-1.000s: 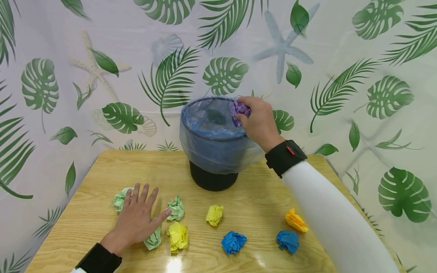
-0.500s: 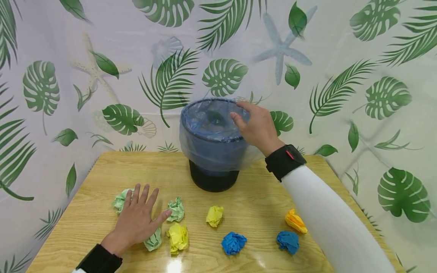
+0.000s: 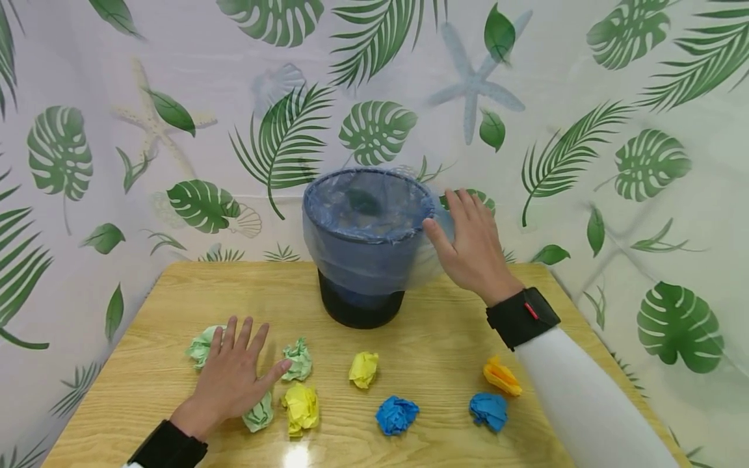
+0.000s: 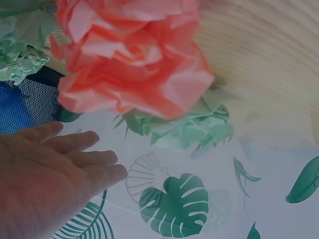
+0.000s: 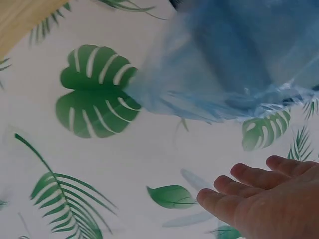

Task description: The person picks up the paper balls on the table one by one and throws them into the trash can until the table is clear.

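A black wastebasket [image 3: 359, 313] stands at the far side of the table, lined with a translucent blue plastic bag [image 3: 363, 270] folded over its rim. Beside the rim, on the right, my right hand [image 3: 473, 250] hovers with straight fingers and holds nothing. My left hand [image 3: 229, 385] spreads its fingers low over the table's left side, among light green crumpled paper balls [image 3: 298, 361]. In the left wrist view a coral crumpled paper ball [image 4: 134, 59] shows close to that hand's palm side; the head view hides it.
Two yellow paper balls [image 3: 302, 409] lie near the middle of the wooden table [image 3: 234, 286]. Farther right are two blue balls [image 3: 396, 416] and an orange one [image 3: 501, 377]. A leaf-patterned curtain [image 3: 562, 195] hangs right behind the table.
The right hand let go of a purple crumpled paper ball at the bag's opening, then drew back to the right and straightened its fingers. The left hand has stayed put.
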The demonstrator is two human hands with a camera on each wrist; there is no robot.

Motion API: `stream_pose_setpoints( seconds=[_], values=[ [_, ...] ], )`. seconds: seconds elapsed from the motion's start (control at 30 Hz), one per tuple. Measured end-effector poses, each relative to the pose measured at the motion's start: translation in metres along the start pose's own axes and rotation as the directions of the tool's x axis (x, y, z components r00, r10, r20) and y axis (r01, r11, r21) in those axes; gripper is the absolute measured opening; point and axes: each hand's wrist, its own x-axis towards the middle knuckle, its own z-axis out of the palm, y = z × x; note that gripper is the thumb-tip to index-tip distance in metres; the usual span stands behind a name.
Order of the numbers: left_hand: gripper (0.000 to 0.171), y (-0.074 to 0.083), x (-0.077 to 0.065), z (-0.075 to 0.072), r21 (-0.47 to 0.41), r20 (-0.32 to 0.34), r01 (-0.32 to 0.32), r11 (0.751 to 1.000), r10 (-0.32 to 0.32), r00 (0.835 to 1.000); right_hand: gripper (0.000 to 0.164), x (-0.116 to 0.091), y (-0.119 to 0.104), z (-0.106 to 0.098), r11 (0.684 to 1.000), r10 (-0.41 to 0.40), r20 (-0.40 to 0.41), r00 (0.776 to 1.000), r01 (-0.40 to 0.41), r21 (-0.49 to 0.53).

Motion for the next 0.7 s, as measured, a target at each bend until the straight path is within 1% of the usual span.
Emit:
stream_pose_setpoints(
  seconds=[0.13,0.2,0.33,0.53,0.7],
  values=[
    [0.089,-0.001,0.000,0.002,-0.009,0.007,0.005,1.000,-0.005,1.000,0.077,-0.021,0.013,0.010,0.999,0.003,-0.017,1.000,-0.003,-0.033],
    [0.090,-0.001,0.000,0.003,-0.005,0.009,0.009,1.000,-0.009,1.000,0.080,-0.030,0.020,0.017,0.999,0.017,-0.030,0.999,-0.018,-0.042],
    [0.089,0.000,0.001,0.005,-0.003,0.006,0.003,1.000,-0.003,1.000,0.083,-0.050,0.034,0.030,0.997,0.060,-0.027,0.998,-0.062,-0.054],
    [0.088,0.001,0.003,0.006,-0.009,0.002,-0.008,1.000,0.008,1.000,0.081,-0.081,0.053,0.048,0.992,0.072,0.008,0.997,-0.071,-0.101],
    [0.088,0.002,0.003,0.009,-0.005,0.000,-0.017,1.000,0.017,1.000,0.079,-0.106,0.062,0.062,0.987,0.086,0.057,0.995,-0.077,-0.138]
  ],
)
